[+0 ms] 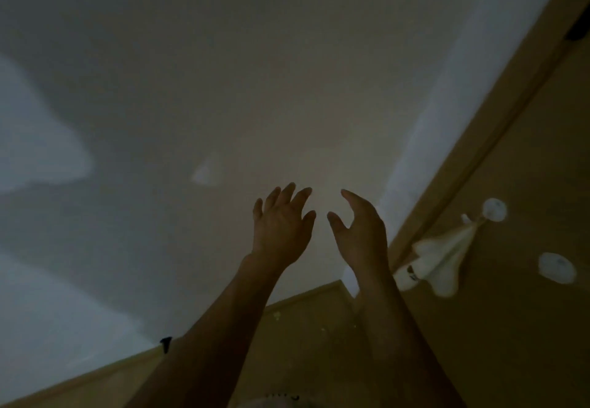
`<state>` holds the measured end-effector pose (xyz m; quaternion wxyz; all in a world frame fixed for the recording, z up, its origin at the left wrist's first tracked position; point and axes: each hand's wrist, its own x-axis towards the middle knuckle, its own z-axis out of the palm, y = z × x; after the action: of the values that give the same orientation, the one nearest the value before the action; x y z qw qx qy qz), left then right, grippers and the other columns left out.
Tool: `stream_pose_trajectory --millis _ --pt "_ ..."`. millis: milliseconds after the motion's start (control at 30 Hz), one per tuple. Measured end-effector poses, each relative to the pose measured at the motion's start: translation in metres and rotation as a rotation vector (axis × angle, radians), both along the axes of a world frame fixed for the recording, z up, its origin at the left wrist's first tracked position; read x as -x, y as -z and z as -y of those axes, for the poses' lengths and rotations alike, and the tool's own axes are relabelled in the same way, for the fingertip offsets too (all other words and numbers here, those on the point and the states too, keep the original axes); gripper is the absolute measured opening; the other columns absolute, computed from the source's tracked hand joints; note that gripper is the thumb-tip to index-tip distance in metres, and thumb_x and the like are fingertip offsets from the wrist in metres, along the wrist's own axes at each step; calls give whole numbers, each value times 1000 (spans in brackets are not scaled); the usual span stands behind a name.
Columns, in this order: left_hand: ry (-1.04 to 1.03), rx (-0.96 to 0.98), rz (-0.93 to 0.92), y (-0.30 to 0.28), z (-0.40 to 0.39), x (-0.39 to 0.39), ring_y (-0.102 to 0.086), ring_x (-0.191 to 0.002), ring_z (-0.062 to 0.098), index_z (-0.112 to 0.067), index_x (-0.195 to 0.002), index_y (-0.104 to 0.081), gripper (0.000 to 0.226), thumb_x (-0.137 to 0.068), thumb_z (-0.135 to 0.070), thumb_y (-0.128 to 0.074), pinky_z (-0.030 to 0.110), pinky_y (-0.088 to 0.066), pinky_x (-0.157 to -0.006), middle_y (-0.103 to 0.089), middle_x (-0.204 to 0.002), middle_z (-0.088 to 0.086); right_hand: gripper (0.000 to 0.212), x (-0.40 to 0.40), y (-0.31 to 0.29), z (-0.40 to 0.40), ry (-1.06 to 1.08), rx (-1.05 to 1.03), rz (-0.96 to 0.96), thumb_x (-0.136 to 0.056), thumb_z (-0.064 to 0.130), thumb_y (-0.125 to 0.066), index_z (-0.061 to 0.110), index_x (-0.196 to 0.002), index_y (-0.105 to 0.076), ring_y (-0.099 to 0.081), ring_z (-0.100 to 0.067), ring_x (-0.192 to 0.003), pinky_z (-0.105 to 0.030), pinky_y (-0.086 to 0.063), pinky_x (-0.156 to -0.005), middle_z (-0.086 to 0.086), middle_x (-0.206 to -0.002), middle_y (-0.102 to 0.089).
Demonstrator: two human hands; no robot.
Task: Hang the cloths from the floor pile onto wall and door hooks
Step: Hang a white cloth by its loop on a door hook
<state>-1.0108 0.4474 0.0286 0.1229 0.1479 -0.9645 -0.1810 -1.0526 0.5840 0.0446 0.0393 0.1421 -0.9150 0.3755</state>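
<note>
Both hands are raised and spread, nothing held: left hand (281,228), right hand (360,232). One cloth (440,260) is already hung from a door hook (494,209); a second hook (557,267) sits bare just beside it. Floor pile not in view. Risk, as judged: dim, blurred view, so a hook could be missed or a cloth hung badly. No containers seen.

Two bare forearms and hands (319,232), no sleeves, rings or watch visible.

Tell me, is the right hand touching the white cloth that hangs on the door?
Apart. In the head view, the right hand is raised before the wall, and a strip of door frame shows between it and the white cloth.
</note>
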Motion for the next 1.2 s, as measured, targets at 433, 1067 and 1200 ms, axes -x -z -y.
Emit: stream_pose_trajectory --millis 433,1067,1200 --pt "-468 -4 6 -3 127 -185 -13 -149 23 -36 -149 -23 53 -100 -50 -35 53 -9 -120 -18 -161 -3 56 -127 0 156 -459 -20 3 -93 38 -58 25 -145 -39 -37 -15 -137 -32 -34 -112 4 -149 -41" --pt "-1073 -43 -25 17 294 -557 -12 -149 21 -38 -149 -24 52 -100 -51 -34 53 -5 -118 -20 -160 -3 59 -452 6 397 -1117 -110 -1 -94 42 -56 26 -147 -35 -33 -15 -139 -33 -32 -112 3 -151 -37" --pt "-1218 -61 -4 25 315 -612 -11 -149 21 -38 -149 -23 53 -99 -52 -34 54 -6 -118 -19 -161 -4 59 -507 13 440 -1261 -129 -15 -93 43 -56 27 -146 -36 -33 -15 -139 -34 -32 -112 3 -151 -37"
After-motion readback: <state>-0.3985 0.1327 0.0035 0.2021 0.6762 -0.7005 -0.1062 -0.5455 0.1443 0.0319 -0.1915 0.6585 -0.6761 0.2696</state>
